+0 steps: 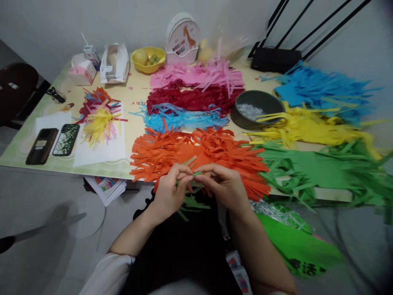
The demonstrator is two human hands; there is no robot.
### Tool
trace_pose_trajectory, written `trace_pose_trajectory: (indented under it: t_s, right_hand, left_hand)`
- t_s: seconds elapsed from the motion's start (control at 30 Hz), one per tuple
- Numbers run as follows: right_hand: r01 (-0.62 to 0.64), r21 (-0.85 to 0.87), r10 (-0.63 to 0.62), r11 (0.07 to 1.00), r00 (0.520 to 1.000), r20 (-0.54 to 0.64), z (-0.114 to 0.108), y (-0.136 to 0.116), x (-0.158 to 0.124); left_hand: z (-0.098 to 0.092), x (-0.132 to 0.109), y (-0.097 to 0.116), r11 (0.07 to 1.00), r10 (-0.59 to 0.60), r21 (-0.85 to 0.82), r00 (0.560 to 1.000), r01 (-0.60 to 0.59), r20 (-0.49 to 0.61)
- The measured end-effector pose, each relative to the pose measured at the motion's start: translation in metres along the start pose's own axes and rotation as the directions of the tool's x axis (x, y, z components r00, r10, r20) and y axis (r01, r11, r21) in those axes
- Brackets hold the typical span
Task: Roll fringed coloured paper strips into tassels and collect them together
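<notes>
My left hand (pixel 173 189) and my right hand (pixel 223 185) meet at the table's front edge, fingertips pinched together on a piece of green fringed paper (pixel 197 173). Its loose green strips (pixel 193 203) hang below the hands over my dark clothing. Just behind the hands lies orange fringed paper (pixel 196 152). Light blue (pixel 184 119), dark red (pixel 190 98) and pink (pixel 196 76) fringed papers lie in rows beyond it. A dark round tin (pixel 256 108) with clear small pieces in it stands to the right of these rows.
Green (pixel 319 170), yellow (pixel 319 125) and blue (pixel 331 92) fringed papers cover the right side. Two phones (pixel 42 145) and finished-looking multicoloured tassels (pixel 100 123) lie left. At the back are a yellow bowl (pixel 148 67), a white bag (pixel 114 65) and a giraffe box (pixel 183 39).
</notes>
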State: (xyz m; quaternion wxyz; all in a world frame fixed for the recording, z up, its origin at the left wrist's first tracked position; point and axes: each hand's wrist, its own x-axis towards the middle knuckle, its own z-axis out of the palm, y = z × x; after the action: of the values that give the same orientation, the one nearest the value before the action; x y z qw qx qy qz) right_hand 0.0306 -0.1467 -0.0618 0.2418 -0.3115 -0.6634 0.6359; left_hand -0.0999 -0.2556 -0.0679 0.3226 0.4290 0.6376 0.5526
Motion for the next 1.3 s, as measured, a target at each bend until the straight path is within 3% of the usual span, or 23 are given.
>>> trace_pose_trajectory:
  t_s: [0.2,0.37,0.5,0.63,0.73,0.8,0.87,0.9,0.93,0.97,1.0,1.03,1.07,1.13,1.2,1.3]
  right_hand:
    - [0.021,-0.02,-0.022,1.0,0.999,-0.046,-0.004,-0.006,0.0]
    - [0.064,-0.12,-0.07,0.991,0.997,-0.045,-0.002,-0.014,-0.006]
    - [0.09,-0.151,-0.111,0.984,0.985,-0.135,-0.004,-0.019,-0.01]
    - [0.13,-0.197,-0.174,0.972,0.958,-0.227,0.001,-0.022,-0.013]
    - [0.2,-0.261,-0.263,0.944,0.935,-0.238,0.009,-0.024,-0.019]
    - [0.27,-0.231,-0.307,0.935,0.941,-0.143,0.01,-0.022,-0.024]
    - [0.303,-0.155,-0.314,0.94,0.948,-0.049,0.007,-0.017,-0.027]
    - [0.295,-0.127,-0.302,0.947,0.953,-0.031,0.004,-0.013,-0.027]
    - [0.276,-0.116,-0.281,0.954,0.959,-0.03,0.001,-0.009,-0.026]
    - [0.257,-0.119,-0.263,0.959,0.964,-0.034,-0.001,-0.004,-0.024]
    - [0.238,-0.133,-0.246,0.962,0.969,-0.04,-0.002,-0.001,-0.021]
    - [0.225,-0.153,-0.234,0.962,0.971,-0.042,-0.001,0.003,-0.018]
    - [0.217,-0.178,-0.228,0.96,0.973,-0.039,0.0,0.005,-0.015]
    - [0.235,-0.236,-0.249,0.943,0.968,-0.031,0.005,0.008,-0.011]
    - [0.268,-0.303,-0.291,0.914,0.956,-0.034,0.009,0.009,-0.009]
    - [0.286,-0.408,-0.327,0.867,0.945,-0.031,0.007,0.013,-0.011]
  left_hand:
    - [0.001,0.003,-0.002,0.999,0.013,-0.038,0.999,-0.011,0.038]
    - [0.001,0.004,0.0,0.986,0.15,0.083,0.983,-0.141,-0.107]
    - [-0.001,0.005,-0.001,0.996,0.039,-0.071,0.988,-0.05,-0.15]
    - [0.001,0.0,0.0,0.956,-0.125,-0.281,0.984,0.086,-0.124]
    - [-0.009,-0.012,0.004,0.931,-0.173,-0.339,0.982,0.136,-0.08]
    - [-0.035,-0.021,0.009,0.956,-0.159,-0.262,0.983,0.131,-0.09]
    - [-0.081,-0.025,0.017,0.997,-0.07,-0.056,0.964,0.058,-0.255]
    - [-0.11,-0.023,0.023,0.995,0.029,0.097,0.912,0.012,-0.409]
    - [-0.141,-0.018,0.028,0.957,0.187,0.29,0.825,-0.029,-0.533]
    - [-0.173,-0.009,0.033,0.867,0.34,0.498,0.733,-0.002,-0.589]
    - [-0.201,0.005,0.036,0.717,0.459,0.692,0.692,0.082,-0.557]
    - [-0.226,0.021,0.037,0.539,0.509,0.828,0.724,0.152,-0.465]
    - [-0.244,0.041,0.035,0.491,0.479,0.857,0.772,0.159,-0.417]
    - [-0.26,0.081,0.02,0.447,0.391,0.886,0.864,0.125,-0.319]
    - [-0.256,0.116,-0.004,0.408,0.284,0.909,0.934,0.087,-0.217]
    - [-0.242,0.148,-0.04,0.343,0.179,0.935,0.97,0.094,-0.163]
